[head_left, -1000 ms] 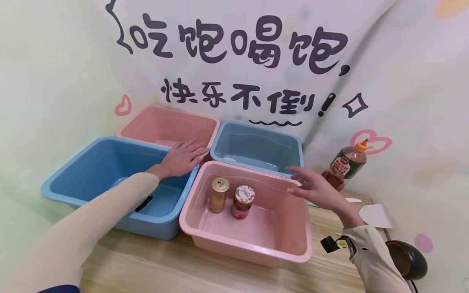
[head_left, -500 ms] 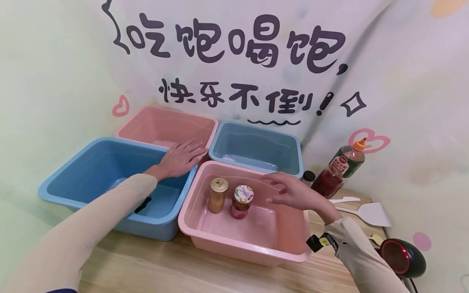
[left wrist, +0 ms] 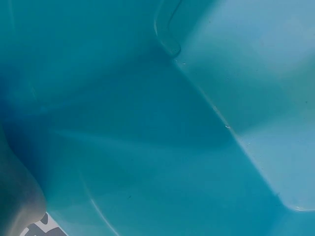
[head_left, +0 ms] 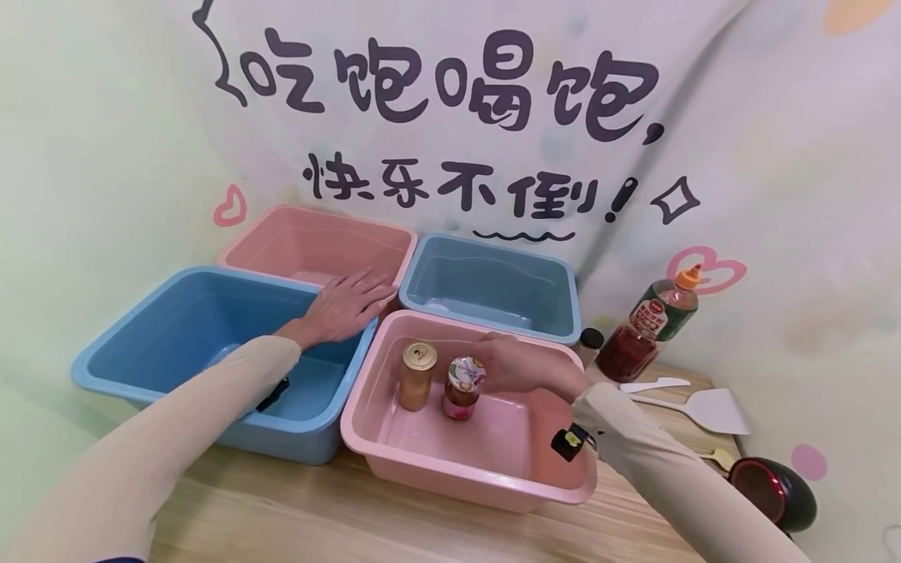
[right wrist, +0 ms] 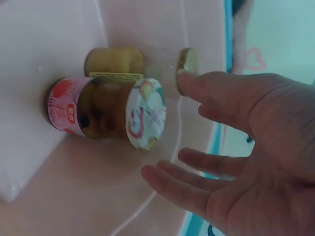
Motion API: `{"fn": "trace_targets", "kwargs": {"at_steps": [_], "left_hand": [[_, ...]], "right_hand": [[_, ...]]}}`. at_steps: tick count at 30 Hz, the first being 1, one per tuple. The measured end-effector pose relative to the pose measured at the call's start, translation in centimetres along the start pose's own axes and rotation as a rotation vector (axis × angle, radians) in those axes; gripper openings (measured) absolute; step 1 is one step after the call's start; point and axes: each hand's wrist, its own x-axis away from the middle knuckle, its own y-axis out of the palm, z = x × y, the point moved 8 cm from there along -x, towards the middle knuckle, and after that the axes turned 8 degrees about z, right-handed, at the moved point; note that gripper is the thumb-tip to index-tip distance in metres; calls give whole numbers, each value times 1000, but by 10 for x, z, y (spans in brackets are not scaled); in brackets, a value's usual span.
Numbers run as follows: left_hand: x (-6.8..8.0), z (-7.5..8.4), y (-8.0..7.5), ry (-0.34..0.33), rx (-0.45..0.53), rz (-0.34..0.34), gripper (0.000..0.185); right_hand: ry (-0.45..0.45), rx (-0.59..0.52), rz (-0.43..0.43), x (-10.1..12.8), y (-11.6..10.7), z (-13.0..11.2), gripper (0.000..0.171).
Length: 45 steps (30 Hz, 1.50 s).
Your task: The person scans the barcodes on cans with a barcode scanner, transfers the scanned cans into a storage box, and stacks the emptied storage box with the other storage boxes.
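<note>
Two jars stand in the near pink bin [head_left: 457, 478]: a gold-lidded jar [head_left: 418, 375] [right wrist: 115, 61] and a small jar with a flowered lid [head_left: 464, 387] [right wrist: 103, 115]. My right hand [head_left: 510, 363] [right wrist: 177, 128] reaches into this bin, its fingers [right wrist: 206, 86] spread round the flowered lid; the right wrist view shows a gap between them and the lid. My left hand [head_left: 345, 305] lies flat on the far right rim of the large blue bin [head_left: 141, 375]. The left wrist view shows only that bin's blue inside [left wrist: 162, 128].
A second pink bin [head_left: 317, 242] and a smaller blue bin [head_left: 493, 285] stand behind, against the lettered wall. Right of the bins are a red sauce bottle [head_left: 658, 320], a black cap [head_left: 593, 338], two white spatulas [head_left: 704, 407] and a dark round object [head_left: 770, 489].
My right hand moved left from beside the sauce bottle, over the bin's right rim, down to the flowered-lid jar. The left hand stayed put.
</note>
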Motion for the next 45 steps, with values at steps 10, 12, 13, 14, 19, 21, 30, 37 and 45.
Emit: {"fn": "trace_targets", "kwargs": {"at_steps": [10, 12, 13, 14, 19, 21, 30, 37, 45], "left_hand": [[1, 0, 0, 9, 9, -6, 53], [1, 0, 0, 11, 9, -5, 53], [1, 0, -1, 13, 12, -4, 53], [1, 0, -1, 12, 13, -4, 53], [2, -1, -1, -10, 54, -20, 54], [2, -1, -1, -19, 68, -30, 55], [8, -19, -14, -58, 78, 0, 56], [25, -51, -29, -108, 59, 33, 57], [38, -80, -34, -202, 41, 8, 61]], "right_hand": [[166, 37, -49, -16, 30, 8, 43], [184, 35, -47, -18, 33, 9, 42], [189, 38, -47, -19, 35, 9, 41], [193, 41, -47, -20, 36, 9, 39], [187, 115, -45, -25, 44, 9, 30], [176, 130, -39, -26, 48, 9, 29], [176, 99, 4, -29, 53, 15, 30], [163, 117, 23, -28, 52, 15, 34], [169, 102, 33, -26, 51, 13, 35]]}}
